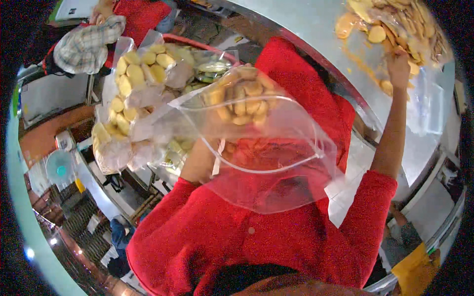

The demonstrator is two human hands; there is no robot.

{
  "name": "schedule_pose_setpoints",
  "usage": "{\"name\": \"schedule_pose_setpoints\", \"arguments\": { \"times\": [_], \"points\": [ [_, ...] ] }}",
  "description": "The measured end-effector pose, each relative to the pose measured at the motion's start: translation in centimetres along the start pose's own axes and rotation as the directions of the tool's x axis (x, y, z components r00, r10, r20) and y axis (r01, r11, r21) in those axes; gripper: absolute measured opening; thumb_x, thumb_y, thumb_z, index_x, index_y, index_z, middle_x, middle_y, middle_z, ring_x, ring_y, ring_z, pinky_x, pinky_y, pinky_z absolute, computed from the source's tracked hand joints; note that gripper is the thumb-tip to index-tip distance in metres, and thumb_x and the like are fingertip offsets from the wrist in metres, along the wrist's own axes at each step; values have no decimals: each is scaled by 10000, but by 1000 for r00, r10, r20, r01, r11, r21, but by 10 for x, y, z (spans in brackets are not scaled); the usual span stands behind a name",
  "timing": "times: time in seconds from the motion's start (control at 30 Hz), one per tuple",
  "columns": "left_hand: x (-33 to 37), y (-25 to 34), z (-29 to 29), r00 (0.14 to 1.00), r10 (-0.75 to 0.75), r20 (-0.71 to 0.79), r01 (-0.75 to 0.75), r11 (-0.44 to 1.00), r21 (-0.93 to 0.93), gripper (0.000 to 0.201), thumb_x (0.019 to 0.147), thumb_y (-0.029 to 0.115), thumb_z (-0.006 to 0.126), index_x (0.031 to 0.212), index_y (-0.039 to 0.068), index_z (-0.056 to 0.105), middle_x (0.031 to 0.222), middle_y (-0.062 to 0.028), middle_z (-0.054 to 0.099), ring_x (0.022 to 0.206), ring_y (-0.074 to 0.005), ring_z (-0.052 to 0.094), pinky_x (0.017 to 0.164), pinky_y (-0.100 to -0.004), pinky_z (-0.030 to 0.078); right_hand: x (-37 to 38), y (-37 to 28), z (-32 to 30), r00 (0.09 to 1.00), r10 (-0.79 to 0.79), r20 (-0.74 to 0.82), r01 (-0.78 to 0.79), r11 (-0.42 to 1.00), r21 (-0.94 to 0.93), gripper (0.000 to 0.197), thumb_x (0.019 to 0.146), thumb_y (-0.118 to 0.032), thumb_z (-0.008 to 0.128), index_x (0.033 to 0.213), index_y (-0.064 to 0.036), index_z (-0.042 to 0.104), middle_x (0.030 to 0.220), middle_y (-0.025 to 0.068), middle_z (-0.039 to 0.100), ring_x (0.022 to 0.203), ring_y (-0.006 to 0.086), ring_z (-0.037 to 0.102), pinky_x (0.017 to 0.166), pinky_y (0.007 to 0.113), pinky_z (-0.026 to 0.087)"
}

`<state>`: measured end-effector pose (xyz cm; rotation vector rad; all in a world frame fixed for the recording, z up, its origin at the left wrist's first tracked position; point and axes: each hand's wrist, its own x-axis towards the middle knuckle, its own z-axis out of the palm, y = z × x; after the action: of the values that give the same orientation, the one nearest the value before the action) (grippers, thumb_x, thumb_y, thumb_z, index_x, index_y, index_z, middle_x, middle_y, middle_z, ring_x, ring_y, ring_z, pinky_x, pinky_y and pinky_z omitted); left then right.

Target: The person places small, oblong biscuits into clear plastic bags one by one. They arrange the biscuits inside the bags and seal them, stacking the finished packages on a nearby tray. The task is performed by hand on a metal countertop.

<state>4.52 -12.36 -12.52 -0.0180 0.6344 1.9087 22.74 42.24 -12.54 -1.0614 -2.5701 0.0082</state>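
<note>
A clear zip-top plastic bag [276, 180] hangs over my lap with its mouth spread wide toward me. Golden oval slices [242, 101] fill its far end. My left hand [217, 126] grips the bag from its left side; the plastic partly hides and blurs the fingers. On the metal table at the upper right, my right hand [399, 69] reaches with gathered fingers into a heap of orange-yellow slices [414, 27]. Whatever is between those fingertips is too small to make out.
Several filled clear bags of yellow slices [136, 74] crowd a red-rimmed basket [197, 43] on my left. The metal table [306, 17] curves along the far right side. Another person in a plaid sleeve [91, 44] sits at the upper left. A fan [59, 167] stands farther left.
</note>
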Motion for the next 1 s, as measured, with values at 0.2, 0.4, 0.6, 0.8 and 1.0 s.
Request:
{"name": "schedule_pose_setpoints", "arguments": {
  "times": [0.2, 0.4, 0.6, 0.8, 1.0],
  "points": [
    [8, -2, 1, 999, 41, 24, -42, 999, 32, 745, 874, 368, 610, 1456, 53, 268, 1401, -181, 414, 1256, -326, 469, 1012, -501, 446, 3, 12, 13, 1000, -20, 19, 18, 996, 87, 474, 834, -432, 614, 1105, -45, 579, 1010, 191, 662, 981, 384, 621, 818, 483, 488],
    [8, 9, 6, 991, 135, 15, -136, 988, 70, 765, 869, 352, 617, 1470, 59, 245, 1417, -186, 397, 1263, -325, 464, 1008, -494, 453, -5, -47, -76, 965, 140, 223, -195, 950, 244, 563, 858, -393, 659, 1231, 6, 520, 1213, 195, 592, 1086, 291, 589, 934, 356, 448],
    [12, 21, 24, 980, 156, -127, -119, 958, 262, 921, 800, 329, 713, 1514, 136, 165, 1464, -128, 355, 1331, -292, 387, 1097, -439, 344, -93, -153, -221, 768, -397, 503, -123, 679, 724, 411, 894, -238, 642, 1245, -38, 568, 1238, 133, 597, 1082, 209, 599, 893, 328, 483],
    [25, 2, 46, 966, 224, 128, -250, 700, 669, 1109, 672, 227, 827, 1516, 66, 125, 1525, -126, 265, 1389, -263, 294, 1137, -388, 241, -157, -194, -152, 443, -514, 735, -733, 264, 626, 504, 931, -269, 606, 1348, -24, 464, 1233, 114, 595, 1037, 212, 637, 910, 318, 510],
    [17, -24, 51, 986, 35, 161, -108, 874, 474, 903, 839, 591, 548, 1482, 42, 232, 1492, -147, 322, 1367, -248, 338, 1121, -388, 274, -211, -212, -138, 352, -477, 806, -931, -87, 355, 597, 936, -279, 609, 1406, -34, 335, 1244, 149, 548, 1019, 237, 631, 915, 350, 516]
  ]
}}
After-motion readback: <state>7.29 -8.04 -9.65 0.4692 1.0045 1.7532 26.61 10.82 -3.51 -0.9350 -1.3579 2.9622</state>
